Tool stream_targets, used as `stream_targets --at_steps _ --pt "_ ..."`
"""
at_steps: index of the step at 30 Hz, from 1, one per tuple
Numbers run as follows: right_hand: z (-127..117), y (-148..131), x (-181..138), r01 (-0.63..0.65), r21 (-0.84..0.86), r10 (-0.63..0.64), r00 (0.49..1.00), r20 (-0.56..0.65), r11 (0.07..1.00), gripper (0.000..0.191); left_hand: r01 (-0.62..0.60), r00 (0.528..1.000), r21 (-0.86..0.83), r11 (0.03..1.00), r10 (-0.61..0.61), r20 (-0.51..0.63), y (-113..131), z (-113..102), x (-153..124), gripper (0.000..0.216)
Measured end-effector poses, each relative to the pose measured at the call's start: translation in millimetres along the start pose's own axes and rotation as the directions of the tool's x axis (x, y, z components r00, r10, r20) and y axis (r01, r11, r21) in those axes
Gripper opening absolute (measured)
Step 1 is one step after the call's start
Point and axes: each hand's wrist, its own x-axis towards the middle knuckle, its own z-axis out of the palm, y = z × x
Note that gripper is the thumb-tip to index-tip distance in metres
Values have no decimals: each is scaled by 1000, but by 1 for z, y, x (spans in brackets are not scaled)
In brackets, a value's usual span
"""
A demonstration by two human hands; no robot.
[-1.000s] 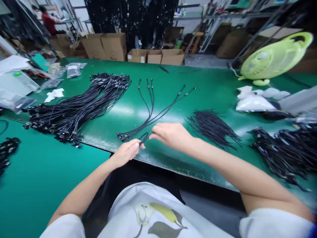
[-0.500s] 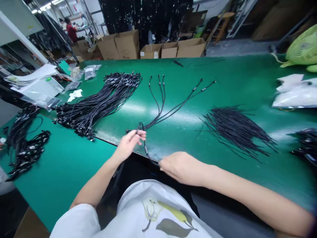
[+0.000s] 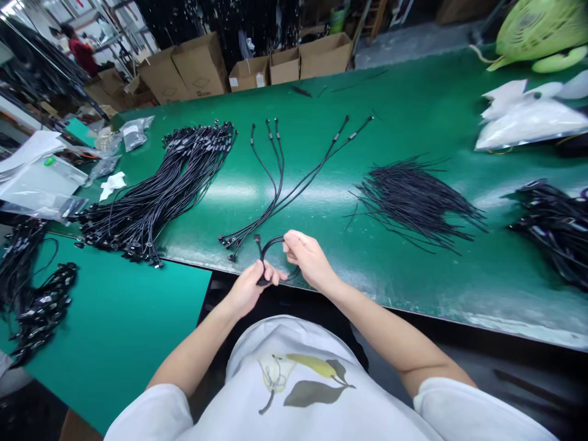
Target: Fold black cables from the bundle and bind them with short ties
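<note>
Both my hands meet at the near edge of the green table (image 3: 413, 110). My left hand (image 3: 250, 288) pinches a thin black cable (image 3: 269, 245) that is bent into a loop. My right hand (image 3: 307, 260) grips the other side of that loop, fingers curled round it. Just beyond my hands lie several loose black cables (image 3: 275, 184) fanned out, their plug ends pointing away. A big bundle of black cables (image 3: 160, 184) lies to the left. A heap of thin black ties (image 3: 413, 199) lies to the right.
More black cable heaps sit at the far right (image 3: 551, 226) and on the lower teal surface at left (image 3: 37, 288). Plastic bags (image 3: 528, 119), a lime-green fan (image 3: 537, 30), papers (image 3: 37, 171) and cardboard boxes (image 3: 202, 67) line the edges. A person in red (image 3: 80, 52) stands far back left.
My right hand came back from the table edge up to my left hand. The cable, stretched between the hands before, is now folded into a loop held by both.
</note>
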Motion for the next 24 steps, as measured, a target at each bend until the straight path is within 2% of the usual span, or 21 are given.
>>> stream_targets --at_steps 3,6,9,11,13,15,16,18,21,24 --pt "11 1 -6 -85 202 96 994 -42 976 49 -57 993 62 996 63 -97 -21 5 -1 48" --pt "19 1 -17 -43 209 54 998 -46 977 45 -121 985 273 954 149 -82 -27 5 -5 47" --pt "26 5 -29 -52 144 49 998 27 988 46 -50 998 461 886 58 -3 -27 2 -9 53" --pt "28 10 -34 -73 147 64 996 61 987 46 1 999 496 869 -23 38 -28 -1 -11 56" --pt "29 14 -35 -64 208 52 997 65 976 48 10 997 458 889 -47 69 -31 -4 -12 54" --pt "29 17 -35 -66 290 44 996 81 955 51 54 990 352 935 -96 104 -34 -6 -13 51" --pt "28 17 -34 -83 324 53 994 100 942 53 107 978 286 952 -152 140 -36 -7 -14 52" --pt "25 15 -33 -157 374 97 980 174 914 53 250 925 166 954 -286 249 -37 -7 -17 54" --pt "16 11 -33 -313 334 200 922 332 889 47 406 848 60 912 -400 347 -35 -4 -24 55" --pt "9 7 -31 -384 251 271 881 387 889 39 469 836 -35 882 -432 338 -32 3 -31 55"
